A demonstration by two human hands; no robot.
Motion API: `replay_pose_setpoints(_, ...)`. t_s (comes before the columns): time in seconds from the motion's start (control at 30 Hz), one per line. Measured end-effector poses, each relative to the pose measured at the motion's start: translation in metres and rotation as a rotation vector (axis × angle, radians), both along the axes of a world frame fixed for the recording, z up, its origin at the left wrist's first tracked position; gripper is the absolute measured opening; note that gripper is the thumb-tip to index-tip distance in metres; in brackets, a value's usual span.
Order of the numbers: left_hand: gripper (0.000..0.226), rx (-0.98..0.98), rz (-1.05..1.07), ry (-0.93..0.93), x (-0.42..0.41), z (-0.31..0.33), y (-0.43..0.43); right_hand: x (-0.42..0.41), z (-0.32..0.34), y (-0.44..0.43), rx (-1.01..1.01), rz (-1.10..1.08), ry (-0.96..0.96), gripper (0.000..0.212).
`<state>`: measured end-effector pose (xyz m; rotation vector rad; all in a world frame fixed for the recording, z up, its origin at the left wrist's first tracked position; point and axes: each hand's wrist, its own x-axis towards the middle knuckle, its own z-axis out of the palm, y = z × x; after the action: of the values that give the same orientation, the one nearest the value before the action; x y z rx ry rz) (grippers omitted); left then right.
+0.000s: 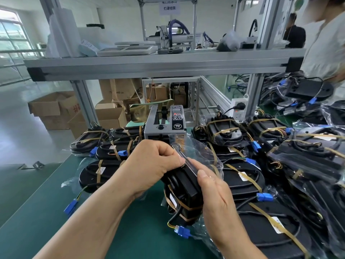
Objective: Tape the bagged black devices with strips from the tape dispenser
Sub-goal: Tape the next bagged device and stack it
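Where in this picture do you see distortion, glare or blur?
Head view: the wide lens makes the frame uprights lean; the window is washed out; the clear bag around the device that the left hand and right hand hold glints white; both hands are sharp; the person at the right edge is blurred.

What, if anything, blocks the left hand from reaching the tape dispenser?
Probably yes, it can reach: the tape dispenser sits just beyond the left hand, with only loose bag plastic between. But that hand grips the bagged device along with the right hand.
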<state>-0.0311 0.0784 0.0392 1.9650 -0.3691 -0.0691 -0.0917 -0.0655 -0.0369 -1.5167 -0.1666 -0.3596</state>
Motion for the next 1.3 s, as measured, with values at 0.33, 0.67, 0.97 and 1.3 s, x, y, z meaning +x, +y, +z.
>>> replay_pose_setpoints(0.33, 0.013, 0.011, 0.039, -0.046, 0.003, -0.008, 0.003, -0.001, 0.003, 0.002, 0.021, 0.036, -0.021, 0.039)
replay_pose_setpoints(0.67, 0.041, 0.036, 0.103, -0.17, -0.002, -0.025, -0.001, -0.001, 0.004, 0.001, 0.004, 0.05, -0.056, 0.043)
replay_pose_setpoints(0.97, 0.047, 0.199, -0.006, -0.159, 0.02, 0.001, 0.013, -0.001, -0.003, -0.008, 0.04, 0.131, -0.027, 0.042)
replay_pose_setpoints(1.3, 0.015, -0.033, 0.055, -0.093, 0.019, -0.027, 0.018, 0.003, -0.003, -0.019, -0.004, 0.108, 0.008, 0.045)
